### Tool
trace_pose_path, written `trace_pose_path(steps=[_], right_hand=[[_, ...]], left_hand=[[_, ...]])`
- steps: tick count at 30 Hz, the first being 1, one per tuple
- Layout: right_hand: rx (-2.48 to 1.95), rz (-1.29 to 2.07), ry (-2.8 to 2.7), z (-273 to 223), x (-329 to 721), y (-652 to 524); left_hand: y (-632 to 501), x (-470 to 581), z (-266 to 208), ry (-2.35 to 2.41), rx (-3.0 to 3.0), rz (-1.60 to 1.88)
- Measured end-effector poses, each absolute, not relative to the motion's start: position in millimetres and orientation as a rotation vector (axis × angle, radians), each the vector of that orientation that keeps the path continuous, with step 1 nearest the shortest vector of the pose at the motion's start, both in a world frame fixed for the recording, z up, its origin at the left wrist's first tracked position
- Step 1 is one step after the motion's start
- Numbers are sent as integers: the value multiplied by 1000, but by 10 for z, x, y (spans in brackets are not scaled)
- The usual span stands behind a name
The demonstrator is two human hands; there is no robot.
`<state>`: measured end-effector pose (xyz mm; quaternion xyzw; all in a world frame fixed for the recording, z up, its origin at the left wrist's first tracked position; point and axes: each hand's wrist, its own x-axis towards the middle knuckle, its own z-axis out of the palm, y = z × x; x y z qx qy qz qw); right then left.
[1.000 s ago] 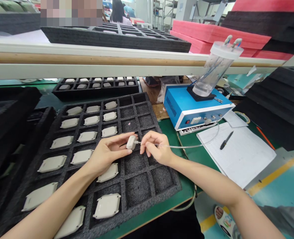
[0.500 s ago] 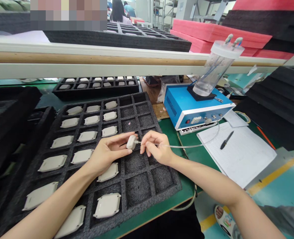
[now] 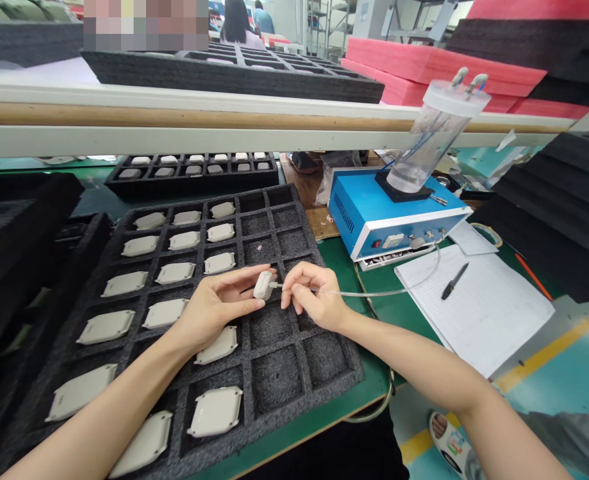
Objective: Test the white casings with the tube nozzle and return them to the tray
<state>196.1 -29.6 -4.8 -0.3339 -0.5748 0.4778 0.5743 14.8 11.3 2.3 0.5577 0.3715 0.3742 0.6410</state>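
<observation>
Trickiest bit to make out is the join: the right hand [image 3: 317, 293] covers a stretch of the clear tube [image 3: 369, 294], so just a short pale tip shows against the pale case [image 3: 263, 285], and how it's seated is too small to tell. The left hand [image 3: 217, 303] hides part of that case too. Down at 8 o'clock from the hands, the left forearm [image 3: 144, 373] blocks some of a shell [image 3: 144, 445], and a pixelated block masks a patch up around 11.

Texture-wise, the tray [image 3: 274, 380] is grainy dark-grey foam split into squarish cells, many holding smooth off-white shells with rounded corners and little lugs. At 2 o'clock there's a boxy blue machine [image 3: 362, 193] with a transparent cylinder [image 3: 419, 150] on top; the tube curves back to its front. White paper [image 3: 489, 320] with a dark pen [image 3: 455, 281] lies at 3, on the green surface [image 3: 342, 263].

The case itself is small-looking, off-white and chunky, seen nearly edge-on above the tray. The left hand has it between thumb and fingers, while the right pinches the tube close beside it.
</observation>
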Motion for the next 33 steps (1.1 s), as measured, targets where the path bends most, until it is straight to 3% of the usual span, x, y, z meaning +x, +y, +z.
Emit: trace_pose_path(steps=[12,19,26,29,33], right_hand=[[-779,1108,-1347,-50,1961,-304],[-775,844,-1123,-69,1992,-298],[-865,909,-962,-72,1998,-225],[-857,936,-954,-86,2004,-207],[-855,955,-970,-79,2003,-207]], left_hand=[[130,148,-10,800,1269,861],[111,143,0,802,1183,938],[128,180,28,737,1058,907],[114,141,130,808,1153,815],[-152,78,382,924,1509,429]])
